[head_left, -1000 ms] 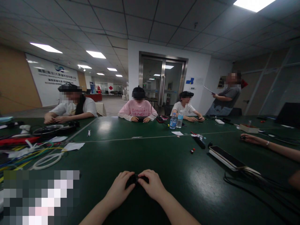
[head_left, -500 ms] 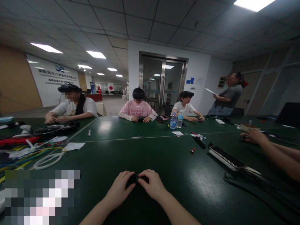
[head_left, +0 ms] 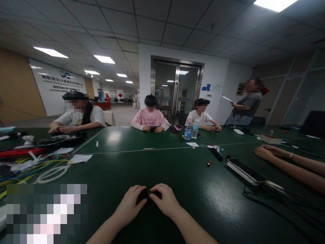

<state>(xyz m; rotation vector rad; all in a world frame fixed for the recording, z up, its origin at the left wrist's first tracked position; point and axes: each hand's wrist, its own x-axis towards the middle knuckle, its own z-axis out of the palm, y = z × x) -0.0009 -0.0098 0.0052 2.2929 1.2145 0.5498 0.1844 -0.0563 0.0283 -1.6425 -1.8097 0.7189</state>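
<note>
Just in front of me, over the dark green table (head_left: 182, 176), both hands meet around a small dark object (head_left: 145, 193). My left hand (head_left: 130, 203) grips it from the left, thumb below and fingers above. From the other side my right hand (head_left: 165, 200) pinches its right end between thumb and fingers. The object looks black with a lighter bit near the right fingertips. Its kind is too small and dim to make out, and the fingers cover much of it.
On the left lie coiled cables (head_left: 52, 174) and papers (head_left: 80, 158). To the right are a phone on a white box (head_left: 247, 171), black cords (head_left: 276, 200) and a co-worker's hands (head_left: 269, 152). Two water bottles (head_left: 188, 131) stand farther back. Other people sit across the table.
My hands and the small dark object stay almost still. At the right, the co-worker's hands have drawn back from the small box toward the near side and rest together on the table.
</note>
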